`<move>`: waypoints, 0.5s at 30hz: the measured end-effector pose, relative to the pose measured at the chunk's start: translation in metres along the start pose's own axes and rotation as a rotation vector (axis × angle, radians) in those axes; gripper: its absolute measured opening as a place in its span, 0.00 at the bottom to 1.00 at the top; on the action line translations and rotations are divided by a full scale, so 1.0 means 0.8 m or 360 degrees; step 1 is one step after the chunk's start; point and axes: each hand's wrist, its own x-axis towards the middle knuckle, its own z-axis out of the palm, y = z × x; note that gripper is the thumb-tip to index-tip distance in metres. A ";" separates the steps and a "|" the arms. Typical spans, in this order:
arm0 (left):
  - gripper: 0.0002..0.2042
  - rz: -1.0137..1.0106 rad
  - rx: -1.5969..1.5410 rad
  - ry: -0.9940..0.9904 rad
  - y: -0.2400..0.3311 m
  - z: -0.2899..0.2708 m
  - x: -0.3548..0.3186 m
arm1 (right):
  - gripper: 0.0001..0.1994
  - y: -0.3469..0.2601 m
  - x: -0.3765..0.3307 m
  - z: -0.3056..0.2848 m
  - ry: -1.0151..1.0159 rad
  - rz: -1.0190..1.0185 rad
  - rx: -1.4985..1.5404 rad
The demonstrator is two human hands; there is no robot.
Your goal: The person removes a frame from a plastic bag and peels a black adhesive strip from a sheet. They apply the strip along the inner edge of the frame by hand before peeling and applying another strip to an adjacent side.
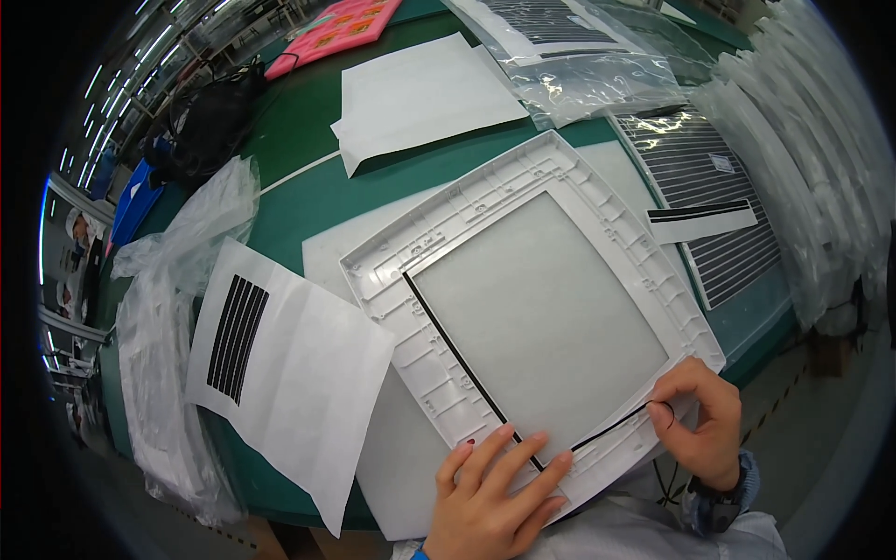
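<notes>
A white plastic frame (607, 201) with ribs and a large rectangular opening lies tilted on the work surface. One thin black strip (457, 350) runs along the left inner edge of its opening. A second black strip (607, 432) stretches over the near side, its free end curling up in my right hand (702, 420), where thumb and forefinger pinch it. My left hand (504, 493) lies with fingers spread on the frame's near-left corner. Its fingertips touch the frame where the two strips meet and hide part of them.
A white sheet with black strips (308, 327) lies at the left, beside clear plastic bags (163, 345). White paper (420, 103) lies behind the frame. At right are a striped sheet (723, 252), a small backing piece (705, 222) and stacked wrapped parts (803, 140). A pink tray (336, 33) stands far back.
</notes>
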 end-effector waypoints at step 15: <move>0.16 0.0062 0.0135 -0.0096 0.001 -0.006 0.001 | 0.10 -0.003 0.011 0.009 -0.0055 -0.0145 -0.0251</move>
